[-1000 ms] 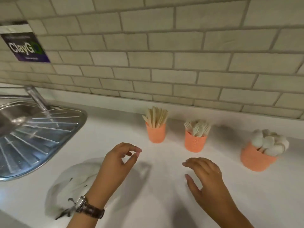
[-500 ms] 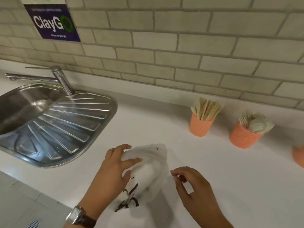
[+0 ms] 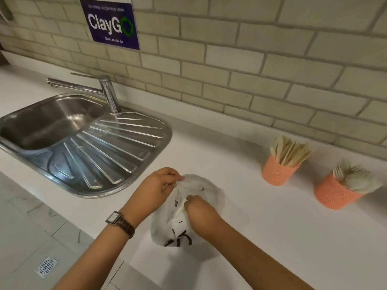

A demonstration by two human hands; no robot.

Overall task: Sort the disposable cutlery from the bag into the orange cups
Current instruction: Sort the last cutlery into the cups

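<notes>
A white plastic bag [image 3: 211, 191] with black print lies on the white counter [image 3: 272, 237] near its front edge. My left hand [image 3: 156, 187] pinches the bag's upper left rim. My right hand [image 3: 199, 208] grips the bag's plastic near the middle. To the right stand two orange cups: one [image 3: 276, 173] filled with wooden knives, the other [image 3: 333, 194] filled with forks. The bag's contents are hidden.
A steel sink [image 3: 52, 120] with a ribbed drainboard [image 3: 117, 151] and a tap [image 3: 106, 91] lies to the left. A tiled wall with a blue sign [image 3: 111, 24] runs behind. Below the counter edge is a tiled floor with a drain grate [image 3: 46, 266].
The view swung left, so the third cup with spoons left the frame. Both hands moved onto the bag and took hold of it.
</notes>
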